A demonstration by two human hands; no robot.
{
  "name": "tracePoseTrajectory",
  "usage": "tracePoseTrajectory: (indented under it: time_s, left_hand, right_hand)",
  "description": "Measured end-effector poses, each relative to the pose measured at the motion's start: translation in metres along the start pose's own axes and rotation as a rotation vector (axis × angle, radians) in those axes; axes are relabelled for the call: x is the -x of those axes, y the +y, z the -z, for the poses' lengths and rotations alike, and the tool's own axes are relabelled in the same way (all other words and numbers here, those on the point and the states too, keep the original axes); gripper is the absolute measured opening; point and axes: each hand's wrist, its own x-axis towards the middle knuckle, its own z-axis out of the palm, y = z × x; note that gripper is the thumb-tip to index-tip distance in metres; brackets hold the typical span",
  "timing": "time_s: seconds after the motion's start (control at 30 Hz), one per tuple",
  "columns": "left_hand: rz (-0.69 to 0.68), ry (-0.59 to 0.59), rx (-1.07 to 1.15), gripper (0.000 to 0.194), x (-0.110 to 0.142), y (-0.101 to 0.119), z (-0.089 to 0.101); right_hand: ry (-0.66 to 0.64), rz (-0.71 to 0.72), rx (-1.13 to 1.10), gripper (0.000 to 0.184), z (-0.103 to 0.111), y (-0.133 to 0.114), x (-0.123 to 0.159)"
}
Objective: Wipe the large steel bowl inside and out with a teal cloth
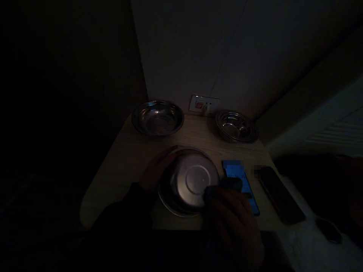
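Observation:
A steel bowl [195,181] is in front of me, bottom up, with the ring of its base showing. My left hand [159,168] grips its left side near the rim; shadow hides part of the fingers. On the bowl's lower right side is my right hand [236,219], its fingers closed around a dark cloth [231,184] that touches the metal. The picture is very dark, so the cloth's shape is hard to make out.
Another steel bowl [158,119] stands at the table's back left, and stacked steel bowls [236,127] at the back right. A lit phone [249,192] lies beside my right hand, with a dark phone-like slab [282,196] farther right. A socket plate [204,104] is on the wall behind.

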Motion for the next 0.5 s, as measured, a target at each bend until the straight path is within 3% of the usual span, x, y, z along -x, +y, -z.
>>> tracePoseTrajectory:
  time_s: [0.27,0.5]
  left_hand:
    - [0.041,0.014,-0.051,0.062,0.002,0.003,0.0]
    - [-0.029,0.038,-0.103,0.058,0.002,0.003,0.0]
  right_hand:
    - [-0.035,0.066,-0.01,0.023,0.007,0.003,0.003]
    - [0.011,0.138,-0.025,0.022,-0.009,-0.025,-0.021]
